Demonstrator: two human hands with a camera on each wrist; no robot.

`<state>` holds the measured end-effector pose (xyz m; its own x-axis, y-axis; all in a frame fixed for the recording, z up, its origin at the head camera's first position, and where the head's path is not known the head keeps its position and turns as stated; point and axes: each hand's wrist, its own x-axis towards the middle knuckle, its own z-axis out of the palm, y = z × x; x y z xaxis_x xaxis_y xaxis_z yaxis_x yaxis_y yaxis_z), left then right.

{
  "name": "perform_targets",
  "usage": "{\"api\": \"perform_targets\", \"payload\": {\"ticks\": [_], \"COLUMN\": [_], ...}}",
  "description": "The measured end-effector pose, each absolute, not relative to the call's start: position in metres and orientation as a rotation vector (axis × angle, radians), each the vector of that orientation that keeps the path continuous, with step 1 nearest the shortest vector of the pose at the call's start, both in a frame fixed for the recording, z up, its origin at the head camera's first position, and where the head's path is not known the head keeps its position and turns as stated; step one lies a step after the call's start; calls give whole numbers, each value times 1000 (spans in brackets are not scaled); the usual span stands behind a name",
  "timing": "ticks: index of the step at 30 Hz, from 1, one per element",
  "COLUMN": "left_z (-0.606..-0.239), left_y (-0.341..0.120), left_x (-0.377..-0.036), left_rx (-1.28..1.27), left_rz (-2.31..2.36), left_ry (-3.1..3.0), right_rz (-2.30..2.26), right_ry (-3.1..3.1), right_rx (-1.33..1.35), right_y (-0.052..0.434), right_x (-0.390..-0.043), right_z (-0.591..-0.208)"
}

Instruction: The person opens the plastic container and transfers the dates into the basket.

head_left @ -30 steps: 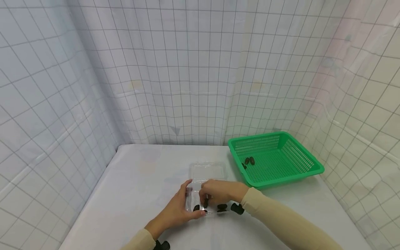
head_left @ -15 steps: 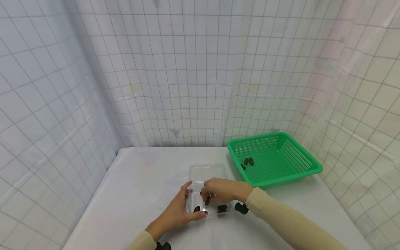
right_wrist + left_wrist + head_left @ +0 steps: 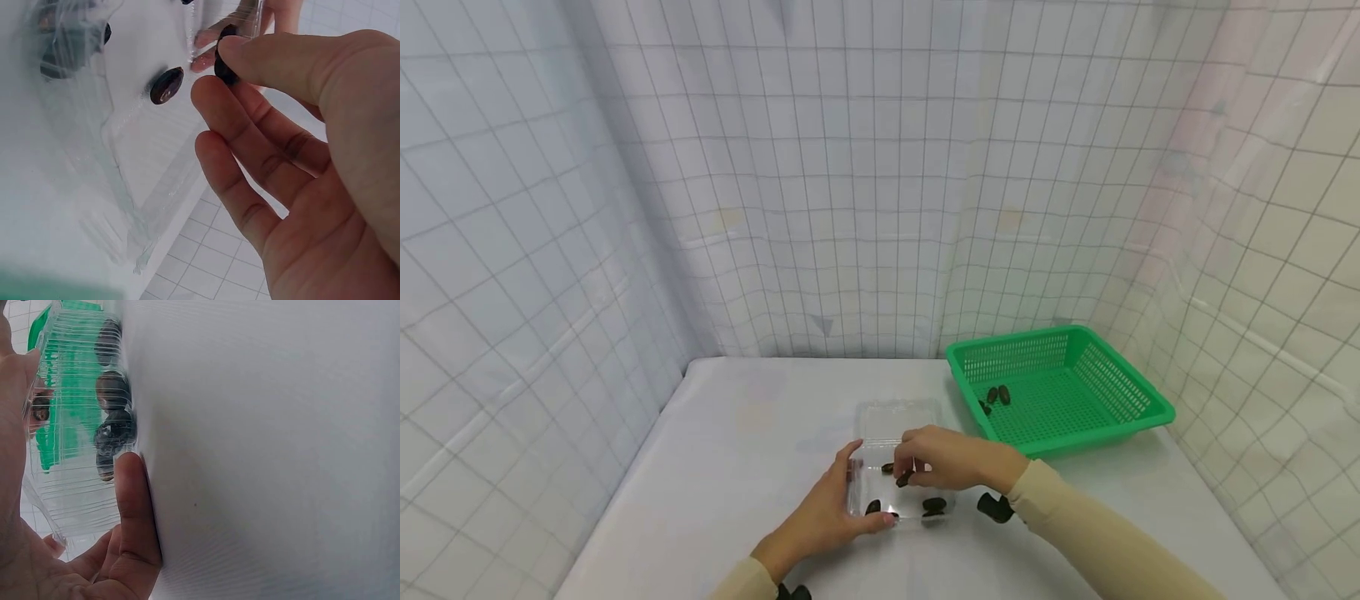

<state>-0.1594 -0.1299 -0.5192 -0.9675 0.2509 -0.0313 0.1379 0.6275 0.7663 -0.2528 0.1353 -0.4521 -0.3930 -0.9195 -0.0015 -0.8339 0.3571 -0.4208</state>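
Note:
A clear plastic clamshell box [image 3: 874, 479] lies on the table with its lid [image 3: 898, 419] folded back. My left hand [image 3: 829, 510] grips its left side, the thumb along the front edge; in the left wrist view the thumb [image 3: 134, 506] lies low against the box. Over the box my right hand [image 3: 943, 458] pinches a dark, shiny, oval date-like fruit [image 3: 905, 478] between thumb and fingers. Other such fruits lie in the box: one dark fruit [image 3: 888, 468] near the middle, several along the front. In the right wrist view, a loose fruit [image 3: 167, 85] shows beside my fingertips.
A green plastic basket [image 3: 1060, 446] stands at the back right with several dark fruits [image 3: 1003, 395] in its left corner. White cloth covers the table [image 3: 737, 450]. Grid-patterned curtains [image 3: 835, 208] hang on the left, back and right sides.
My right hand has shifted slightly to the right with the pinched fruit, uncovering another fruit in the middle of the box. My left hand keeps its grip on the box.

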Motion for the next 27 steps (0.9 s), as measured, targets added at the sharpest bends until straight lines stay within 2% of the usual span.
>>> {"api": "perform_targets", "payload": {"ticks": [27], "left_z": [-522], "left_y": [-128], "left_x": [-160], "left_rx": [351], "left_rz": [1284], "left_ry": [2729], "right_rz": [-627], "right_ry": [2462], "right_rx": [-1627], "right_y": [157], "right_x": [-257], "right_z": [-438]}}
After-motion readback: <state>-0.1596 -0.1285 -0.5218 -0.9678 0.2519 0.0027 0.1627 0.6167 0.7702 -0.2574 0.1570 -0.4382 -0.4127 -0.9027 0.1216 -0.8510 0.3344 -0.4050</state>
